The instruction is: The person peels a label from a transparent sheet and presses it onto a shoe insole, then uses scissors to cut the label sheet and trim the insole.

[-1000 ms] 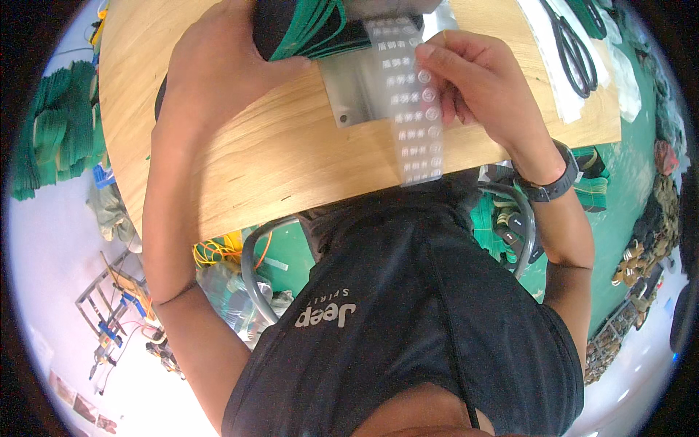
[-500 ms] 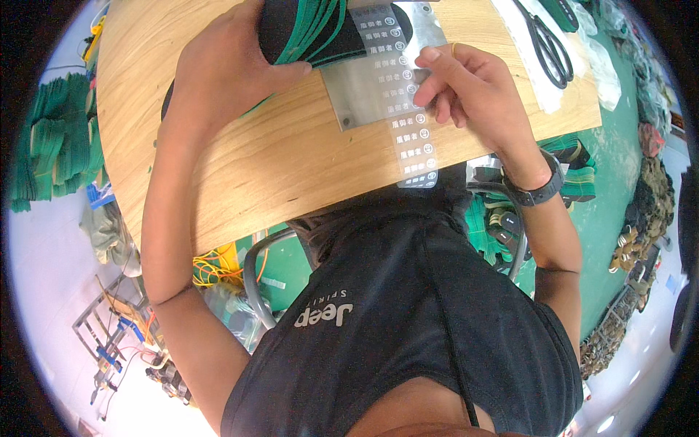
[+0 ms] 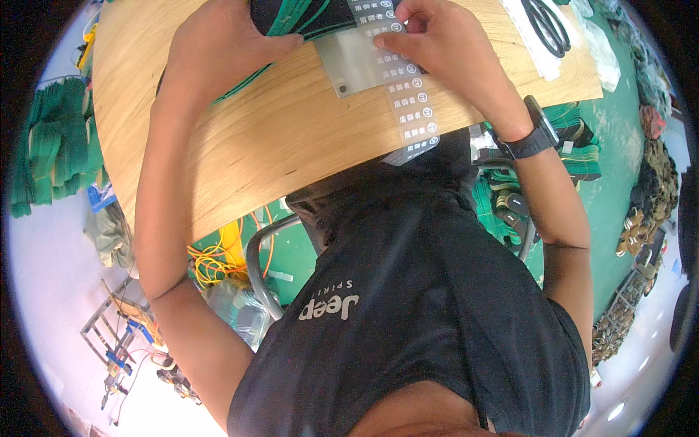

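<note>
On the wooden table [image 3: 291, 138], the left hand [image 3: 218, 51] presses flat, fingers spread, on a stack of green-edged dark fabric [image 3: 298, 18] at the far edge. Just right of the stack, the right hand [image 3: 444, 51] pinches a translucent label strip [image 3: 404, 95], which crosses a grey plate [image 3: 349, 65] and overhangs the table's near edge.

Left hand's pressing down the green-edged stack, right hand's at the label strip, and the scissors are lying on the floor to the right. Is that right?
Not quite. In the head view the scissors lie on the wooden table, near its far right edge, not on the floor. The rest holds: the left hand presses on the green-edged stack, and the right hand is at the label strip.
</note>
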A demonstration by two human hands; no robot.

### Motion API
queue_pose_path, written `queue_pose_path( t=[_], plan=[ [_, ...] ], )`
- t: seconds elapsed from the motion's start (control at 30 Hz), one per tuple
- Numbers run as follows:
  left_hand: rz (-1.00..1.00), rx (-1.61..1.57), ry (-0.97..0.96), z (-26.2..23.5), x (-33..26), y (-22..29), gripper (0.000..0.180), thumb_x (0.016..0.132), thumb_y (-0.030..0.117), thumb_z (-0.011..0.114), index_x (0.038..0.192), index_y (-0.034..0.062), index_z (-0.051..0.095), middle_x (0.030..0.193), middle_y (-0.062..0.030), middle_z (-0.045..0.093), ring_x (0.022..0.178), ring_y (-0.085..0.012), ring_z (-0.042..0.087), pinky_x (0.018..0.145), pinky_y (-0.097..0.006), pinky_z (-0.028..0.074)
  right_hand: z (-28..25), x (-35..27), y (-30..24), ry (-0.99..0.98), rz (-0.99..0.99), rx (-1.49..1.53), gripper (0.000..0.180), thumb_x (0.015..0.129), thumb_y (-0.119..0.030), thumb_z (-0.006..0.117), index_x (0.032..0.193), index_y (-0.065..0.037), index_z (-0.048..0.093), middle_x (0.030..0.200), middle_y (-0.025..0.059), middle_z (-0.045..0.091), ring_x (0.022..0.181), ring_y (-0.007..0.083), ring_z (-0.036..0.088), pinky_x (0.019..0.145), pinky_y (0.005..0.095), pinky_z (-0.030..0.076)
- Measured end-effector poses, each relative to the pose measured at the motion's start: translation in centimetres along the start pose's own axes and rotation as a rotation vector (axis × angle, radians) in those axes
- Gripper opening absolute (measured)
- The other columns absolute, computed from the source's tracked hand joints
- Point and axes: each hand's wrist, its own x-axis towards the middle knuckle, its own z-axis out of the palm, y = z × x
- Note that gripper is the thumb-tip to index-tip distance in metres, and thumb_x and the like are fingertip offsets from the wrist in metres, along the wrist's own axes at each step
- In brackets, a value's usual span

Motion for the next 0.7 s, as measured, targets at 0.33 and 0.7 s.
queue_pose_path(
  t=[0.33,0.7],
  plan=[
    [-0.102,-0.063,-0.075,-1.3,-0.1,2.1,0.075,0.059,0.024,0.085,0.123,-0.0011,0.055,0.105,-0.0250,0.067,0.098,-0.0396,0.064,0.087,-0.041,0.052,0.9,-2.0,1.5,-0.007,0.108,0.452,0.022,0.084,-0.020,0.073,0.093,0.000,0.067,0.068,0.0010,0.062,0.061,0.0083,0.056,0.055,0.0240,0.042],
    [-0.057,0.100,-0.085,-0.3,0.5,0.3,0.082,0.057,0.027,0.086,0.126,-0.0024,0.053,0.097,-0.0261,0.067,0.088,-0.0418,0.064,0.081,-0.043,0.053,-1.0,-0.6,4.7,-0.059,0.220,0.950,0.020,0.097,-0.021,0.059,0.089,-0.003,0.060,0.080,0.0084,0.069,0.055,0.0068,0.056,0.045,0.0186,0.037]
  ],
)
